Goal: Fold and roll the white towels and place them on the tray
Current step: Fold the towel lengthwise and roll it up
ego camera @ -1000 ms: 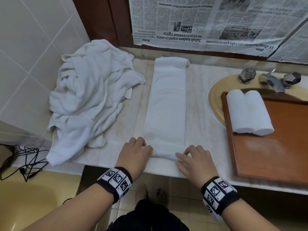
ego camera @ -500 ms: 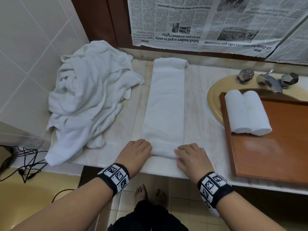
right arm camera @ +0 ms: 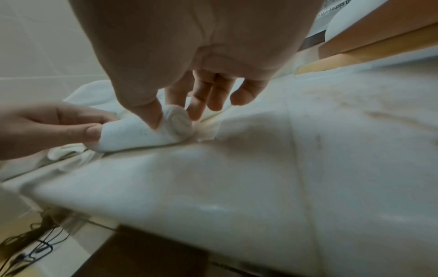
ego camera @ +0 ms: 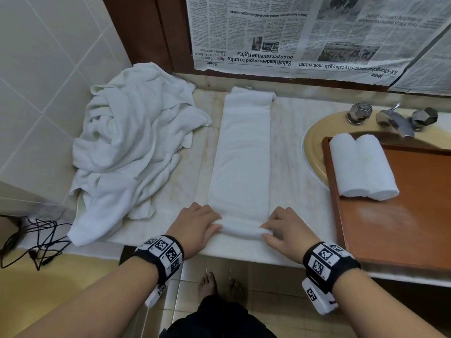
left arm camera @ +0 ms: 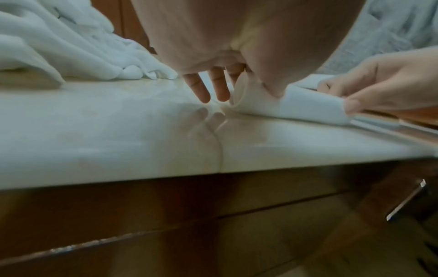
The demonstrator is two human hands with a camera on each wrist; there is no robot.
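A pale marble vanity counter (ego camera: 288,152) carries, at 9 o'clock, one heap of crumpled white towels (ego camera: 136,152). At centre lies one long folded white towel strip (ego camera: 240,157), reaching toward 12 o'clock. At 3 o'clock sits one brown wooden tray (ego camera: 400,215) holding two rolled white towels (ego camera: 363,167) side by side at its far left corner.

At 6 o'clock, the strip's near end is a small tight roll, where a second ago it lay barely turned. The left hand (ego camera: 195,225) pinches that roll's left end, thumb in front and a finger behind, its other fingers (left arm camera: 200,88) extended with tips at the counter. The right hand (ego camera: 288,228) pinches the right end between thumb and curled fingers (right arm camera: 201,97). Both hands sit slightly farther up the counter than before.
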